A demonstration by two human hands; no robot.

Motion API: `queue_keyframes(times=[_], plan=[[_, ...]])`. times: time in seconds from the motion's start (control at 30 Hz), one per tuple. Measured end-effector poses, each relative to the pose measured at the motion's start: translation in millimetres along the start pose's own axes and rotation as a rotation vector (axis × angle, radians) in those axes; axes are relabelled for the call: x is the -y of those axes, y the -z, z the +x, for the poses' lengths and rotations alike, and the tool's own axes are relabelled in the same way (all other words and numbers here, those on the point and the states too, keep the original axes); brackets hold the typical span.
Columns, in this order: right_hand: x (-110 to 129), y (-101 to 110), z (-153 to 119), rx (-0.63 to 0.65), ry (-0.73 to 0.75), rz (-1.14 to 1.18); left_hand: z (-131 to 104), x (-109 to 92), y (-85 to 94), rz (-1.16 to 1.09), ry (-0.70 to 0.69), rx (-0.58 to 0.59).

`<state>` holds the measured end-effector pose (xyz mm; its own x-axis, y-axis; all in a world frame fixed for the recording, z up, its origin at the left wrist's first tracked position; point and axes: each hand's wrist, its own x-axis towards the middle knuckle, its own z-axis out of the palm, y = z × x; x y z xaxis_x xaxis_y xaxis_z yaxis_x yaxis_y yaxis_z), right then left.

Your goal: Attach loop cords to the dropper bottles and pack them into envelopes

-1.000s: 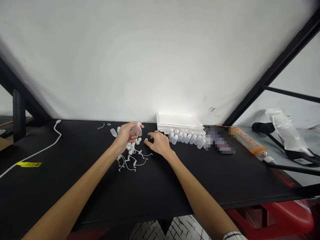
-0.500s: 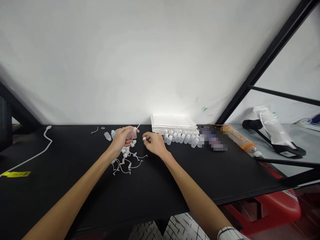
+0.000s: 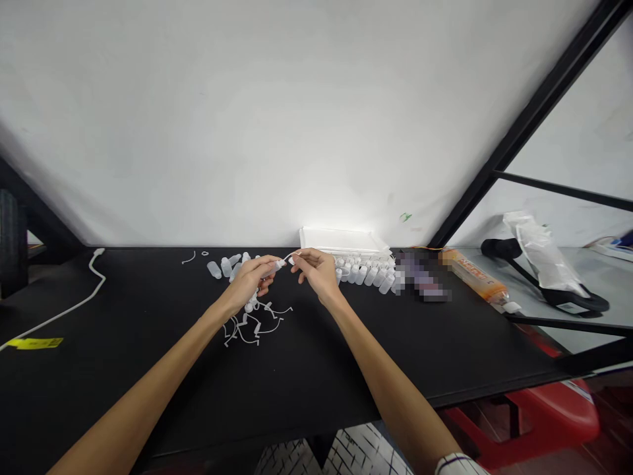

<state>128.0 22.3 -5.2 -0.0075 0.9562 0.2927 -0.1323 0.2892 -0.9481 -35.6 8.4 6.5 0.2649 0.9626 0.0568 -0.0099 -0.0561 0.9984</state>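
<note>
Bottle point(image 3: 279, 264): translucent; it tilts neck to the right, body mostly hidden. Tube point(image 3: 290, 254): thin, white; it arches rightward from the bottle's neck. Cap point(image 3: 291, 261): white, just right of the bottle.

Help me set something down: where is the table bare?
Bare: between white cable and left forearm; between right forearm and orange package; between both forearms, this side of loose tubes. Crowded: around the left hand; where bottles front the white stack.
</note>
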Motion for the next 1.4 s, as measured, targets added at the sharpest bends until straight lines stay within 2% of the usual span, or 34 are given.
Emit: queue_keyframes(times=[0.2, 0.33, 0.5, 0.7, 0.83, 1.07, 1.27, 1.4], plan=[[0.7, -1.3, -0.7, 0.002, -0.051, 0.106, -2.0, 3.3, -1.3, 0.212, -0.102, 0.024], [0.1, 0.2, 0.0, -0.003, -0.054, 0.106, -3.7, 3.1, -1.6, 0.367, -0.167, -0.022], [-0.8, 1.9, 0.3, 0.069, -0.035, 0.045, -4.5, 2.0, -1.6, 0.502, -0.234, -0.088], [0.0, 6.9, 0.9, 0.142, -0.115, 0.064, -3.2, 4.3, 1.8, 0.658, -0.301, -0.056], [1.7, 11.6, 2.1, 0.201, -0.155, 0.056, -3.6, 3.8, 2.9, 0.707, -0.299, 0.007], [3.7, 16.7, 3.4, 0.269, -0.141, -0.034, -5.2, 2.7, 3.1, 0.713, -0.308, 0.085], [-2.7, 19.1, 4.9, 0.285, -0.078, -0.142, -2.7, 7.1, 4.6, 0.734, -0.310, 0.065], [-1.4, 19.3, 3.7, 0.278, -0.092, -0.179, -2.6, 8.1, 4.9, 0.716, -0.296, 0.068]])
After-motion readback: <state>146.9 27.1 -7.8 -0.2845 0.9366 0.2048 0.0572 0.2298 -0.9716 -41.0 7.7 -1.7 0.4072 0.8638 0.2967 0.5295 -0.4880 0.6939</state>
